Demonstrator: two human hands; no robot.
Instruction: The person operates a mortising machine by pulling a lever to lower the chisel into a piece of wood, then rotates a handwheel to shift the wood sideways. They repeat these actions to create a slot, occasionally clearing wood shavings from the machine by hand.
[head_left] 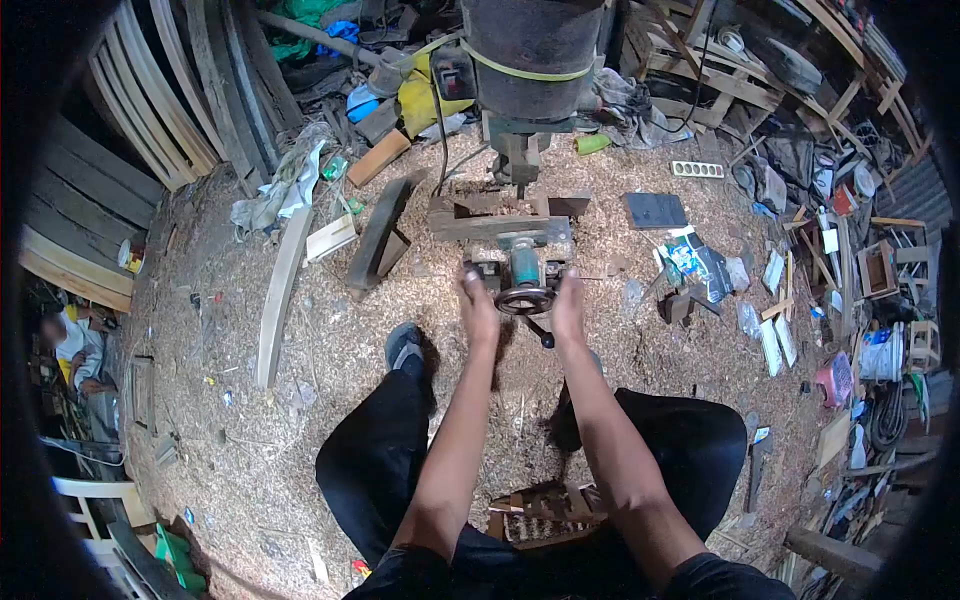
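A mortising or drilling machine [530,70] stands in front of me, its bit [520,190] pointing down over a clamped wooden board [480,228]. Below the board is the machine's vise [525,262], with a round handwheel [525,300] and a crank lever tipped by a dark knob [547,340]. My left hand [480,305] is closed on the left side of the vise, thumb up. On the opposite side my right hand [568,308] grips the vise in the same way. The handwheel sits between both hands. Most of my fingers are hidden from above.
Wood shavings cover the floor [260,450]. Left of the machine lie a dark beam [385,230] and a long curved board [285,295]. A power strip [697,170] and a dark slab [655,210] are on the right. At the far left a person [80,345] sits.
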